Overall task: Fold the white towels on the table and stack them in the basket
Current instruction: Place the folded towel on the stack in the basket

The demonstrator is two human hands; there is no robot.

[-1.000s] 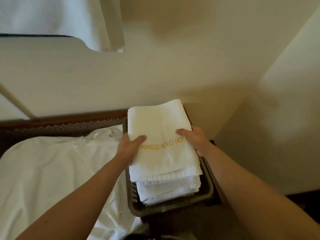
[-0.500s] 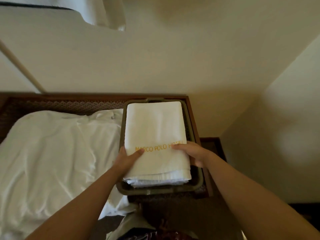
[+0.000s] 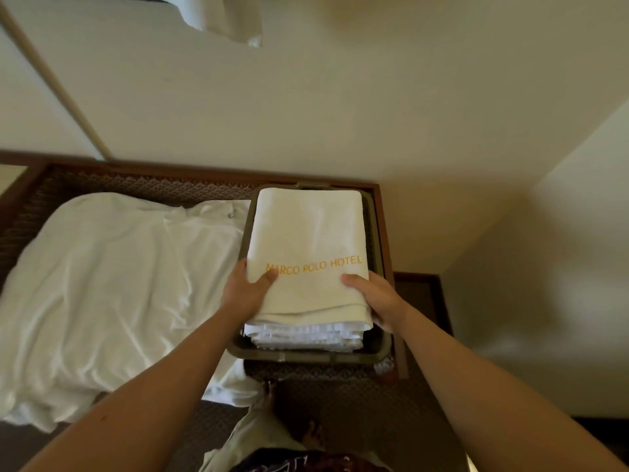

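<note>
Folded towel (image 3: 308, 253) lay atop stack (image 3: 306, 335) inside basket (image 3: 379, 352), gold hotel lettering up. Left hand (image 3: 246, 294) pinched near-left edge, thumb on top; right hand (image 3: 371, 298) gripped near-right corner likewise. Two-sided hold likely kept folds square while settling. Unfolded white heap (image 3: 102, 287) waited on table (image 3: 143, 185), beside basket.

Folded towels (image 3: 308, 240) fill the basket (image 3: 381, 352) to its rim; loose sheets (image 3: 109, 287) crowd its left side.

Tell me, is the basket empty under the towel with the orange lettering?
No, folded white towels lie stacked in the basket beneath the lettered towel that both hands grip.
</note>
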